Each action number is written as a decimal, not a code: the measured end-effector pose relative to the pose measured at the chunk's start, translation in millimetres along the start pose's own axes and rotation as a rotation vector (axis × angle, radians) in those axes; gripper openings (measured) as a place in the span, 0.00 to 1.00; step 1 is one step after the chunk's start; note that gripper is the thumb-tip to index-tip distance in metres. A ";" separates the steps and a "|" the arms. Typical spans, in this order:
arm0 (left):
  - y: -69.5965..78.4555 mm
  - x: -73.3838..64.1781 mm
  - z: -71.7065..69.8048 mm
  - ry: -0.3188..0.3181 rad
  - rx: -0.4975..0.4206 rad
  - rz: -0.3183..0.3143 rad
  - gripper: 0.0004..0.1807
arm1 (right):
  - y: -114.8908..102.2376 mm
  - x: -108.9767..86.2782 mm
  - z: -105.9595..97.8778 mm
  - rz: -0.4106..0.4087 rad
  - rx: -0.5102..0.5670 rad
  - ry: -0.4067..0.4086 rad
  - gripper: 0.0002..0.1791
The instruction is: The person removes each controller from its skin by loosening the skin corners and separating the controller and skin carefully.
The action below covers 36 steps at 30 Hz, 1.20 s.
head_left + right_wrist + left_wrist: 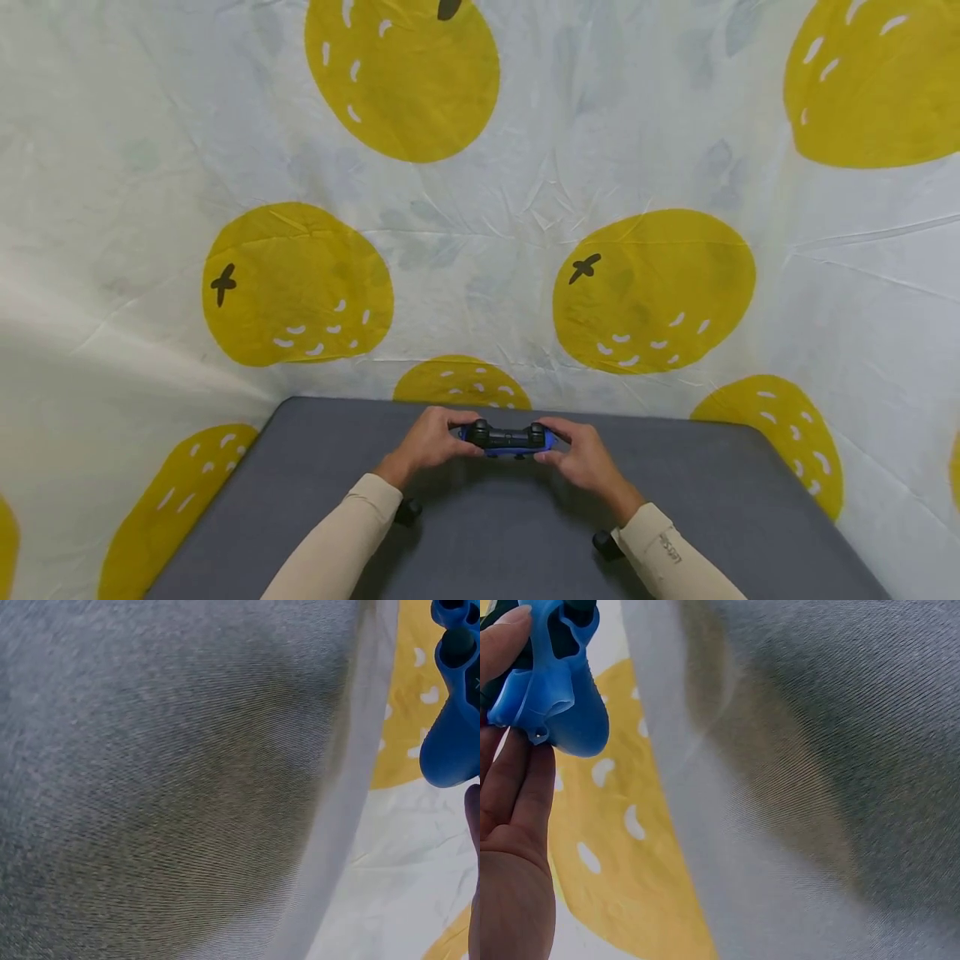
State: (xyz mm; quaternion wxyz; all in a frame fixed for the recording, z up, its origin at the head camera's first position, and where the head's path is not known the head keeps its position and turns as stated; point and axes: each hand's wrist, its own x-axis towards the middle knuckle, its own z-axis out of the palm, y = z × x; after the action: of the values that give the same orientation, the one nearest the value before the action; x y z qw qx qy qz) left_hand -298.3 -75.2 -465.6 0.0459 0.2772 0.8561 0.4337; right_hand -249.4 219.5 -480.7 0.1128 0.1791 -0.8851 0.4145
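Fingers of the left hand (431, 438) and right hand (589, 457) pinch a blue-and-black controller (508, 439) from nine and three o'clock, above the grey bench (495, 525); towards twelve hangs white cloth (472, 287) printed with yellow fruit.

Head view forward-down, wrist views close

Blu/blk ctrlr (508, 439), wht cloth (472, 208) w/ yel fruit

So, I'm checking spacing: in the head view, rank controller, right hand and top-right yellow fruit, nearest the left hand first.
1. Controller: held in the left hand.
2. Right hand: controller's right end.
3. Yellow fruit: top right, printed on cloth.
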 end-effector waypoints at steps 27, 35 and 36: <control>25.1 -3.2 -22.1 -0.010 0.015 0.027 0.34 | -21.8 3.4 -22.7 -0.016 0.079 0.024 0.26; 30.7 0.3 -25.6 -0.024 0.027 0.047 0.34 | -24.9 4.1 -28.2 -0.012 0.068 0.035 0.27; 31.7 0.4 -26.4 -0.027 0.023 0.043 0.35 | -25.7 4.4 -28.7 -0.016 0.065 0.037 0.27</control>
State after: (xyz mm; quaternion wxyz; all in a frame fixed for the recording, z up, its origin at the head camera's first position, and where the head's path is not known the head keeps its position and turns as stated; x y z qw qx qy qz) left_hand -293.3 -79.0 -424.8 0.0449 0.3021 0.8542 0.4209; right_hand -241.4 225.5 -443.3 0.1265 0.1820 -0.8676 0.4452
